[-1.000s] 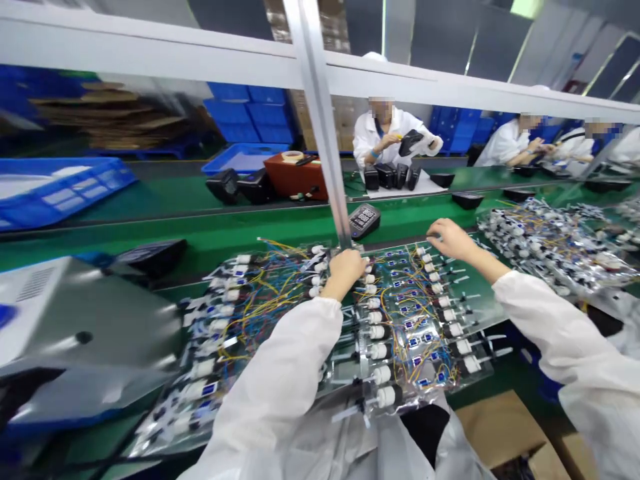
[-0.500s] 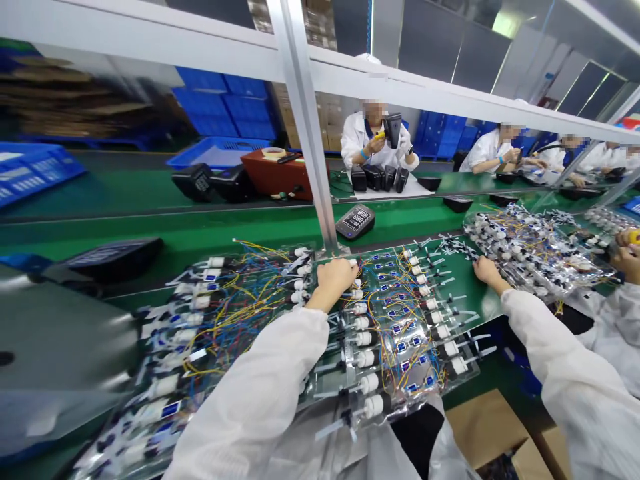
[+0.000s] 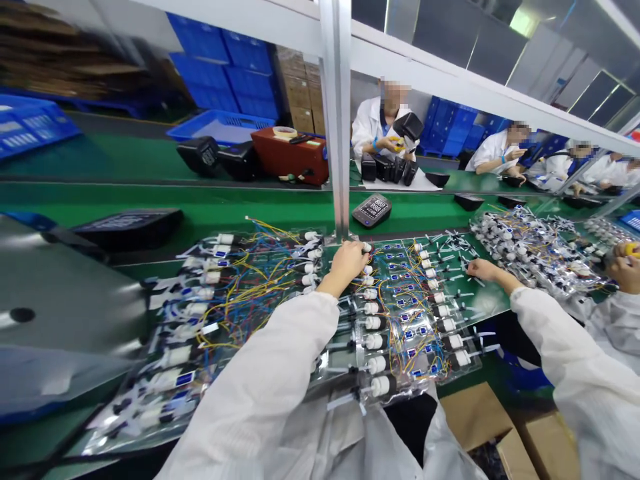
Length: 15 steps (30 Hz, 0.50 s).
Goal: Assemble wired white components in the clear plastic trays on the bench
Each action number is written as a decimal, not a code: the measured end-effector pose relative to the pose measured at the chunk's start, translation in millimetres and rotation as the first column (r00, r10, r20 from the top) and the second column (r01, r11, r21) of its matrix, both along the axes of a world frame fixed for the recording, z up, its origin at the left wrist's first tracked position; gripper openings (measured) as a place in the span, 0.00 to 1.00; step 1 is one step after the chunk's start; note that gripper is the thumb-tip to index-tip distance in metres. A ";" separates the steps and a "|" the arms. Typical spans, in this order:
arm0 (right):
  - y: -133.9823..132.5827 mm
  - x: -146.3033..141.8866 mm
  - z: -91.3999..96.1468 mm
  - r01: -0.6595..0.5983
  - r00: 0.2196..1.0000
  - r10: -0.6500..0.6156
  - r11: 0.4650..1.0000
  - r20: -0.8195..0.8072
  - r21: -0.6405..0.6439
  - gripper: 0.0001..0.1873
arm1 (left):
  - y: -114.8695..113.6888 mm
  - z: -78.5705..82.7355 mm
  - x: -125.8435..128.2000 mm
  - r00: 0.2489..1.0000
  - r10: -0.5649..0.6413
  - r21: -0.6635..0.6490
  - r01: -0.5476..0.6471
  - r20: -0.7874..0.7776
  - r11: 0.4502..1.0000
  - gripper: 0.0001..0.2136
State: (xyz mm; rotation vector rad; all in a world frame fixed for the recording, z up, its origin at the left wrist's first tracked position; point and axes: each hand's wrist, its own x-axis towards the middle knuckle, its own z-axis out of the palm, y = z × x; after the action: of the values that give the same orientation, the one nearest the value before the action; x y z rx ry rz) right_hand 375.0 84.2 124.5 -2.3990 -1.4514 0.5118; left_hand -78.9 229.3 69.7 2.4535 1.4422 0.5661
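Observation:
My left hand [image 3: 344,268] is closed, its fingertips at a small white-capped motor [image 3: 368,247] in the far left corner of a clear plastic tray [image 3: 360,337]. Two columns of such motors lie in this tray, with coloured wires and small blue parts between them and white strips sticking out. My right hand [image 3: 483,270] is pinched just right of the tray, low over the green table. What its fingertips hold is too small to make out. Beside it lies a loose pile of thin white strips with black ends [image 3: 453,245].
Another wired motor tray [image 3: 260,280] lies left, near a grey metal box [image 3: 65,320]. Heaped motor trays [image 3: 530,250] lie right. A metal post [image 3: 337,120] stands ahead, a black display device [image 3: 373,210] behind it. A co-worker's hand [image 3: 625,267] is at far right; cardboard boxes [image 3: 477,417] sit below.
My right hand has drawn left from the strip pile toward the tray. My left hand stays at the tray's far left corner. The view has turned slightly; the co-worker opposite has lowered a black device.

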 end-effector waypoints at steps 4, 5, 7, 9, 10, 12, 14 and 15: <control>10.1 -3.9 18.1 0.003 0.995 -0.016 0.992 -0.100 -0.126 0.11 | 3.6 -3.8 -2.3 0.995 -0.028 -0.009 0.029 0.093 1.000 0.20; 12.7 -3.3 26.9 -0.002 0.991 -0.017 0.991 -0.134 -0.134 0.10 | 3.8 -4.5 -3.0 0.993 -0.036 -0.009 0.038 0.113 0.999 0.22; 19.4 -2.6 47.8 -0.022 0.976 -0.002 0.994 -0.218 -0.108 0.07 | 4.3 -5.3 -4.0 0.987 -0.062 -0.008 0.064 0.148 0.998 0.24; 29.9 -6.2 69.8 -0.038 0.948 0.031 0.999 -0.316 -0.014 0.03 | 6.3 -5.3 -3.6 0.979 -0.099 -0.010 0.102 0.177 0.995 0.23; 36.7 -11.0 79.9 -0.039 0.928 0.056 0.998 -0.368 0.054 0.03 | 8.1 -4.9 -2.6 0.975 -0.117 -0.012 0.122 0.190 0.993 0.22; 52.6 -28.5 96.2 -0.028 0.873 0.120 0.980 -0.472 0.199 0.04 | 13.6 -3.3 1.2 0.966 -0.145 -0.014 0.151 0.215 0.988 0.20; 69.9 -56.3 104.9 -0.025 0.794 0.207 0.951 -0.572 0.308 0.08 | 20.5 -1.3 7.3 0.957 -0.161 -0.015 0.170 0.240 0.985 0.18; 78.5 -73.5 105.7 -0.034 0.745 0.253 0.938 -0.617 0.344 0.11 | 23.7 -0.5 10.8 0.954 -0.166 -0.015 0.175 0.251 0.984 0.17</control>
State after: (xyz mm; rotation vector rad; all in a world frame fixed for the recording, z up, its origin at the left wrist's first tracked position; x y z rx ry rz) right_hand 301.5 162.7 230.2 -1.6067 -1.2652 0.9641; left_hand -68.2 253.0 69.2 2.3482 1.1213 0.7695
